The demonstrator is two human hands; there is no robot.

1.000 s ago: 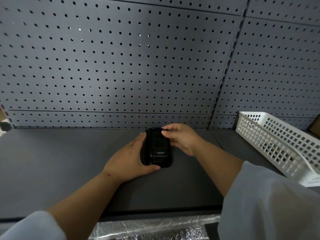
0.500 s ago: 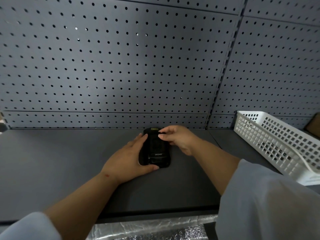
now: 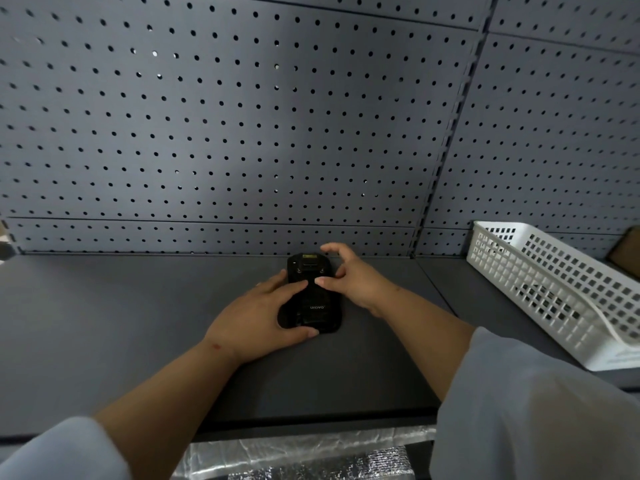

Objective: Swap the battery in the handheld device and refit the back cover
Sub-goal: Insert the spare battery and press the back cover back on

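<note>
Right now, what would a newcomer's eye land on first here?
The black handheld device lying back-up mid-shelf, with the left hand gripping its near end and the right hand on its far half. Next, the white lattice basket at the right, and the grey pegboard filling the background.

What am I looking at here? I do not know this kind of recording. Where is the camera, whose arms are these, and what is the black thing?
No robot here: a person wears one camera on the head, looking forward and down, so you see their own two arms. The black handheld device lies back side up on a dark grey shelf. The left hand grips its near end and side. The right hand touches its back with a fingertip, fingers spread, not clamped around it. Behind stands a grey pegboard wall. On the right sits a white plastic basket. I see no loose battery.
</note>
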